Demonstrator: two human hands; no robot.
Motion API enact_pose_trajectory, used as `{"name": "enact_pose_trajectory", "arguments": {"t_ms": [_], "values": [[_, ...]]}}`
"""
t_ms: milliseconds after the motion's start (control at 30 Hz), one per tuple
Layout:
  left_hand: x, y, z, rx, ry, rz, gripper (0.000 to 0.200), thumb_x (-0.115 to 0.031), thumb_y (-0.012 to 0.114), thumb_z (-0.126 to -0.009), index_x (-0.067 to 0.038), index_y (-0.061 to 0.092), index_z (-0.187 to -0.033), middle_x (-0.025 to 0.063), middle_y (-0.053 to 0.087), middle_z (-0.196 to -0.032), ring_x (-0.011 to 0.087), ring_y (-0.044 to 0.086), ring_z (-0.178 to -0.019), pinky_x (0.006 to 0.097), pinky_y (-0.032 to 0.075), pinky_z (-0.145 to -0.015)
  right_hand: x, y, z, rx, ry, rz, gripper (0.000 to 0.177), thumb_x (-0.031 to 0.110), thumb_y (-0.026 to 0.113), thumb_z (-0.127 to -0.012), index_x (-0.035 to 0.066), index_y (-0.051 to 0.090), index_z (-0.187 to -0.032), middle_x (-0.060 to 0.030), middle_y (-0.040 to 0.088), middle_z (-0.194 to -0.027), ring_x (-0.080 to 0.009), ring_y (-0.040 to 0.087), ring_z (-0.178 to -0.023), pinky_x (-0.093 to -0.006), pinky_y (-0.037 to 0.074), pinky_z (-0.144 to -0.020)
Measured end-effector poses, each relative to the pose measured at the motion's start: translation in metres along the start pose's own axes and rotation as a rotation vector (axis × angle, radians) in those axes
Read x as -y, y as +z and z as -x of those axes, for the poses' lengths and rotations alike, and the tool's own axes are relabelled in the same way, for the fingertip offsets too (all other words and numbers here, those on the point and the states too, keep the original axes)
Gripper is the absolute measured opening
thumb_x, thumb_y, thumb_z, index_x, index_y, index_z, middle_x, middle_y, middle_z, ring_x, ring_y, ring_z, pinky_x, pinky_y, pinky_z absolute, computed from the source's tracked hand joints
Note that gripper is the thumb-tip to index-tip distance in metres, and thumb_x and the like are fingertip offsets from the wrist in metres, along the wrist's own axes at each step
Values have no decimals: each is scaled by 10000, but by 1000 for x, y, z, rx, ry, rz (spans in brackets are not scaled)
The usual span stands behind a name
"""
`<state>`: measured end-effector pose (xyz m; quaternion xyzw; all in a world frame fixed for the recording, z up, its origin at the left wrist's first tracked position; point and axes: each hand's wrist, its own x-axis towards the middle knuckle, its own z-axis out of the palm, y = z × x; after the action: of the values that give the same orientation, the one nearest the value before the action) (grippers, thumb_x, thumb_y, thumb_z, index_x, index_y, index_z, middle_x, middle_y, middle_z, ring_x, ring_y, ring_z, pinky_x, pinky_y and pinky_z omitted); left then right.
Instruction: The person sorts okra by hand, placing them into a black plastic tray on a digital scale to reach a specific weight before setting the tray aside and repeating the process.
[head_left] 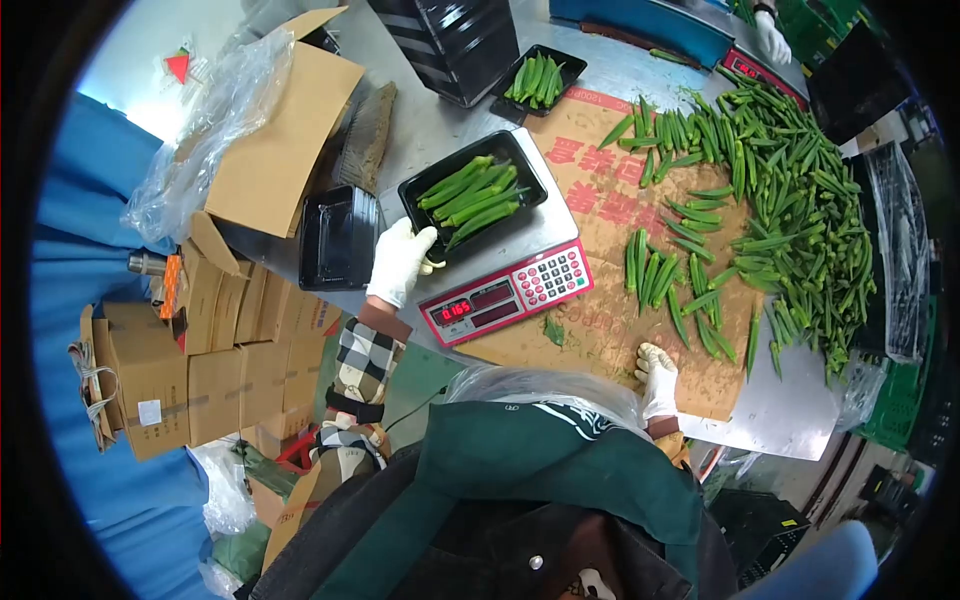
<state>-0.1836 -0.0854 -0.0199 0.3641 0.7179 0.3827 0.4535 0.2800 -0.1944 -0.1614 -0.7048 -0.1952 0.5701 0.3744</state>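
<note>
My left hand (398,264), in a white glove, pinches the near left rim of a black plastic tray (525,172). Several green okra pods (470,197) lie in that tray, which rests on the plate of a red and white digital scale (510,292); its display reads about 0.165. On the cardboard sheet (590,335), near its front edge, rests my right hand (657,378), also gloved, its fingers curled in with nothing visible in them. Loose okra (655,272) lies just beyond it in small rows.
A large okra heap (800,220) covers the right side. Behind the scale stand another filled tray (540,82) and a tall tray stack (448,45). Left are more black trays (340,238) and an open carton (285,130). Another person's gloved hand (772,38) shows at the top right.
</note>
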Motion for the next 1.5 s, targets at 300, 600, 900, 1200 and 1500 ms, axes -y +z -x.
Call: {"name": "enact_pose_trajectory", "arguments": {"t_ms": [300,600,900,1200,1500], "values": [[-53,74,2,-1,237,6,234,-104,602,-994,-19,650,-1207,49,719,-866,76,634,-608,254,536,-509,2,6,5,-33,-7,1,172,197,635,-1005,78,731,-1083,3,723,-982,-102,617,-824,-264,499,-705],[-94,143,-92,326,85,251,219,-99,613,-965,88,611,-1078,149,677,-931,223,695,-685,332,627,-551,-6,2,-8,-8,-126,80,167,172,675,-981,41,730,-1067,-5,716,-923,-101,626,-795,-254,503,-700],[-128,216,-196,296,34,404,120,-45,602,-948,61,574,-997,196,674,-969,306,726,-747,359,648,-580,94,-5,-54,-294,-588,422,139,110,704,-924,-3,734,-999,-122,728,-895,-207,680,-824,-324,533,-782],[-113,247,-211,369,3,367,87,-91,626,-981,-14,608,-1019,95,664,-984,197,683,-809,363,642,-673,174,10,-169,-428,-935,881,182,182,767,-813,103,748,-976,-104,678,-897,-321,644,-910,-430,519,-834],[-121,236,-199,303,51,211,148,-86,628,-962,54,604,-1003,127,667,-930,189,692,-713,311,637,-559,239,8,-168,9,-683,769,153,132,767,-826,42,696,-927,-138,712,-822,-287,682,-751,-387,529,-716]]}}
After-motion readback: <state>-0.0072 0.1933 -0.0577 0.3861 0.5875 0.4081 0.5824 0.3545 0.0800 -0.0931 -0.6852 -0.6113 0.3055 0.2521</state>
